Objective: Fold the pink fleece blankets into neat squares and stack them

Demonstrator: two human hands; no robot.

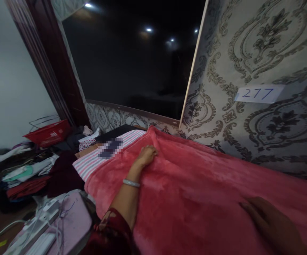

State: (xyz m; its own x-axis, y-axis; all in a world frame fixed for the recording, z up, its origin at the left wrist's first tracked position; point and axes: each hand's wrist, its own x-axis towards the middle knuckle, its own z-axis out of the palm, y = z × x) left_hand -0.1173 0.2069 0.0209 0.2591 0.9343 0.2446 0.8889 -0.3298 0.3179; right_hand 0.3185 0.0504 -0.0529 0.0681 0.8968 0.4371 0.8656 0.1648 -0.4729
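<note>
Head view, single frame. A red fleece blanket (196, 184) is lying spread across a bed, covering most of it and reaching up to the patterned wall (275, 42) on the far side.

Left hand (146, 156): it is resting on the blanket near the blanket's far left edge, arm stretched forward. The fingers (153, 151) are curling down into the fleece, pressing or lightly bunching it; a firm grip cannot be told. A silver bracelet (131, 183) is sitting on the wrist, and a dark red patterned sleeve (111, 230) is showing at the bottom.

Right hand (273, 223): it is lying flat on the blanket at the lower right, in shadow and blurred. The fingers (251, 209) are lying extended and open, palm down, holding nothing.

A pink-and-white striped sheet (95, 163) is showing just beyond the blanket's left edge, with a blurred-out dark patch lying on it.

Surroundings: a large dark screen (134, 60) is hanging on the wall, reflecting ceiling lights. A paper label (258, 94) reading 277 is stuck to the wall. To the left, a red basket (48, 132) is sitting above stacks of folded clothes (23, 173). White cables (36, 219) are lying at the lower left.
</note>
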